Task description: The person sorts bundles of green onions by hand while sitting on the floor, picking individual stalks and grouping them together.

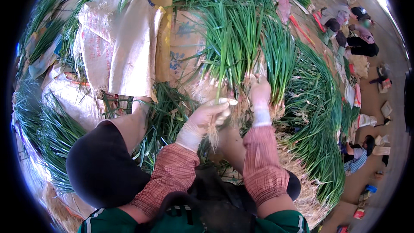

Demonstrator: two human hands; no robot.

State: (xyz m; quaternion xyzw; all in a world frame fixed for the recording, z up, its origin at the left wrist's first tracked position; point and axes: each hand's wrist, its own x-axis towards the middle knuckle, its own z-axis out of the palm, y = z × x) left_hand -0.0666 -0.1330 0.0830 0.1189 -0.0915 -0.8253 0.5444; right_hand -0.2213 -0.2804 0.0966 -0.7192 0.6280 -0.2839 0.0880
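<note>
Green onions (pixel 310 116) lie in big heaps all around, with their white roots turned toward the person. Pale woven sacks (pixel 116 39) cover part of the heap at the upper left. Other people (pixel 358 39) sit on the floor (pixel 388 86) at the right, well apart. A bunch (pixel 233 47) stands upright in front of the person, between both gloved hands. Left hand (pixel 207 118) is closed around thin stalks near the roots. Right hand (pixel 260 90) grips the bunch at its lower part, just beside the left one.
</note>
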